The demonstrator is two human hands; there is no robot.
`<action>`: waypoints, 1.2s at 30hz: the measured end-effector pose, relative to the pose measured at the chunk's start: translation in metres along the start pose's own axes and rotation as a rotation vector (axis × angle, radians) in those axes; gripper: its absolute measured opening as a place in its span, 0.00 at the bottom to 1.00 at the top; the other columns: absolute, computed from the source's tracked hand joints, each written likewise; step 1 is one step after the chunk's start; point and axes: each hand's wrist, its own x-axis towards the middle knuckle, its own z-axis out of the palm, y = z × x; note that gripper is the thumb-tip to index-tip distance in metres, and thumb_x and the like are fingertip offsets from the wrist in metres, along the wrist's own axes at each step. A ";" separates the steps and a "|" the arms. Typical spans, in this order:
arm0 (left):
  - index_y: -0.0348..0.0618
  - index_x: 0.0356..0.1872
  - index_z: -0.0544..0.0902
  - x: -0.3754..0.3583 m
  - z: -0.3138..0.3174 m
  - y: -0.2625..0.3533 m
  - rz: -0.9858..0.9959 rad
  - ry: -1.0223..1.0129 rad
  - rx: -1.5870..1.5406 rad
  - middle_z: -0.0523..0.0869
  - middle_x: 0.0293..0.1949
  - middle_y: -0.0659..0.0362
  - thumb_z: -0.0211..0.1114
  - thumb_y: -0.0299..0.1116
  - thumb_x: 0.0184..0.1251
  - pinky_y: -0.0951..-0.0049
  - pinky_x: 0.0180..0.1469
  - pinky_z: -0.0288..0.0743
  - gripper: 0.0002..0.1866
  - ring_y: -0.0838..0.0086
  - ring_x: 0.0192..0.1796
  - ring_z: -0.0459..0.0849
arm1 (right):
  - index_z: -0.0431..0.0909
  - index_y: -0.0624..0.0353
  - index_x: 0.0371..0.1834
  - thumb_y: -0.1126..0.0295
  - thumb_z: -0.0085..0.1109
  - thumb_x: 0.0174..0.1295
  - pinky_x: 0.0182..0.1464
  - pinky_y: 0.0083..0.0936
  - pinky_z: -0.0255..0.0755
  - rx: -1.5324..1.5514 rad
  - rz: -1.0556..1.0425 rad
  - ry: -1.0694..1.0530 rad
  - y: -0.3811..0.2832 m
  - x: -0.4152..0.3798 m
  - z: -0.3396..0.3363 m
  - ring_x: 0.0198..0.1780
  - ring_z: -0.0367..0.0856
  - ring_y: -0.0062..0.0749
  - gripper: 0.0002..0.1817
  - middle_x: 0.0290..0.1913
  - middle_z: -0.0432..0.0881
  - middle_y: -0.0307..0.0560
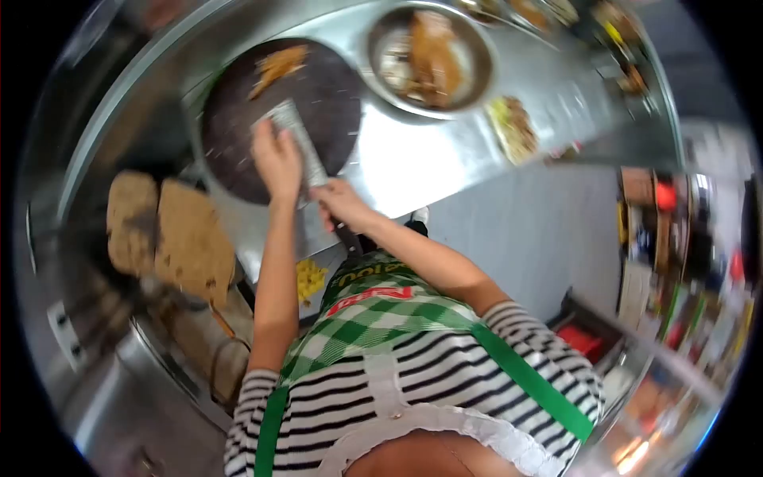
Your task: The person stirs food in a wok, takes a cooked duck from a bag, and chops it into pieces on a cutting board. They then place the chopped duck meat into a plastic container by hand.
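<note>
My right hand (343, 205) is wrapped round the dark handle of a cleaver (299, 141). Its broad, pale blade slants up and left over a round, dark chopping board (230, 119). My left hand (278, 163) is at the blade's left side, fingers stretched out and touching or very close to it; blur hides the exact contact. A browned strip of cooked meat (278, 68) lies near the board's far edge, beyond the blade tip. Small pale scraps dot the board.
A steel bowl (482, 60) with a large browned piece of meat (435, 60) stands right of the board. Further right lies a portion of food (513, 129) near the steel counter's edge. Brown flat slabs (195, 238) are at left; shelves (660, 215) stand far right.
</note>
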 end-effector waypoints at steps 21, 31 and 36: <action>0.27 0.62 0.62 -0.159 0.311 0.325 0.147 -0.272 -0.328 0.63 0.63 0.37 0.52 0.36 0.70 0.54 0.68 0.52 0.26 0.45 0.66 0.60 | 0.66 0.57 0.31 0.64 0.50 0.67 0.13 0.22 0.64 0.187 0.049 0.479 -0.055 -0.274 -0.339 0.09 0.68 0.26 0.10 0.14 0.69 0.39; 0.28 0.64 0.61 -0.145 0.317 0.321 0.054 -0.363 -0.384 0.63 0.64 0.40 0.48 0.36 0.71 0.58 0.68 0.55 0.26 0.49 0.67 0.61 | 0.68 0.57 0.33 0.63 0.50 0.68 0.13 0.21 0.63 0.130 0.039 0.493 -0.070 -0.304 -0.397 0.09 0.67 0.25 0.10 0.14 0.69 0.38; 0.30 0.60 0.69 -0.135 0.272 0.303 0.199 -0.435 -0.135 0.73 0.50 0.44 0.59 0.29 0.62 0.63 0.58 0.68 0.25 0.57 0.54 0.75 | 0.68 0.59 0.33 0.64 0.50 0.68 0.12 0.21 0.64 0.206 -0.022 0.527 -0.063 -0.320 -0.408 0.08 0.67 0.26 0.10 0.14 0.69 0.39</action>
